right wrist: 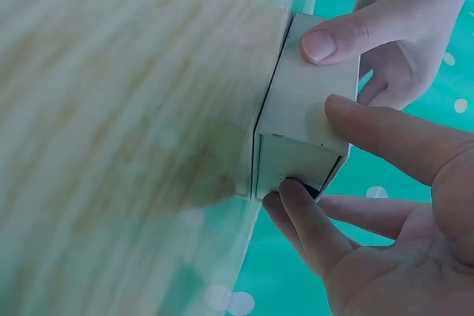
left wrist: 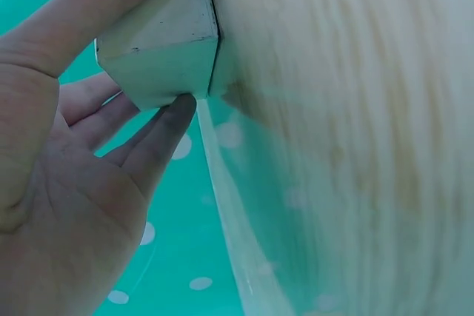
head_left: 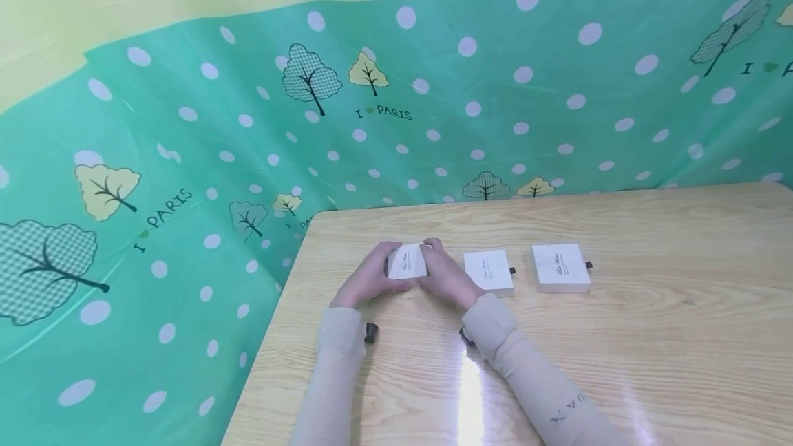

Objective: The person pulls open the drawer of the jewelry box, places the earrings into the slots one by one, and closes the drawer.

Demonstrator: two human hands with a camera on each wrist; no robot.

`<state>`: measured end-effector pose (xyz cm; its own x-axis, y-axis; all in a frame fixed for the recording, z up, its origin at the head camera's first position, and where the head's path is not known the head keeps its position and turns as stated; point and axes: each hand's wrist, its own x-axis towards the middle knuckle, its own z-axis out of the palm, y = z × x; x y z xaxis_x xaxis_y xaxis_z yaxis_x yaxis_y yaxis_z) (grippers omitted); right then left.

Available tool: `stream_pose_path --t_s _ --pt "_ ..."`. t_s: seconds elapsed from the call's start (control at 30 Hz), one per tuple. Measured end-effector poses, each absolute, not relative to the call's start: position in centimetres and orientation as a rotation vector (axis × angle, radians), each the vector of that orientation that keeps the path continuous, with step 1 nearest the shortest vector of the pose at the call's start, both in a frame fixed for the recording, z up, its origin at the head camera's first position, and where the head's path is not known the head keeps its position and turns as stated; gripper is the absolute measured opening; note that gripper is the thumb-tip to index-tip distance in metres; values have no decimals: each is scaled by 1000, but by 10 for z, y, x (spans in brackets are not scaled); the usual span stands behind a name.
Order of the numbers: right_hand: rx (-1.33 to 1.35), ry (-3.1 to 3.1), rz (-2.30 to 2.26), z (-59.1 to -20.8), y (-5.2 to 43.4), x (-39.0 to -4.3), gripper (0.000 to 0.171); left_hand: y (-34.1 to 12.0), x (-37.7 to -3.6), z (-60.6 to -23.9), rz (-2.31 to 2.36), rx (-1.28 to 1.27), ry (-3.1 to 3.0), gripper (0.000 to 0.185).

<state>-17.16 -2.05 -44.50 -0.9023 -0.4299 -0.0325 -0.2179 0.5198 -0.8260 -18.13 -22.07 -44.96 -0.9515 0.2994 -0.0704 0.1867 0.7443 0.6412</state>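
Stretching across the wooden table (head_left: 619, 363), three white boxes sit in a row. Both hands clamp the leftmost small box (head_left: 407, 261) together: left hand (head_left: 367, 279) on its left side, right hand (head_left: 447, 277) on its right, a finger (right wrist: 307, 221) on its dark tab.

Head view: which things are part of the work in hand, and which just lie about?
In hand:
- leftmost white box, gripped from both sides
- left hand
- right hand

Lying about:
- middle white box
- right white box
- wooden table
- green dotted cloth
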Motion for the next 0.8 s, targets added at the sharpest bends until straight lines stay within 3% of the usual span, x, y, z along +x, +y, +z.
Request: stream_pose_path --t_s 0.8 --pt "-575 2625 -1201 -421 -14 -161 68 -210 -169 -428 991 354 2881 85"
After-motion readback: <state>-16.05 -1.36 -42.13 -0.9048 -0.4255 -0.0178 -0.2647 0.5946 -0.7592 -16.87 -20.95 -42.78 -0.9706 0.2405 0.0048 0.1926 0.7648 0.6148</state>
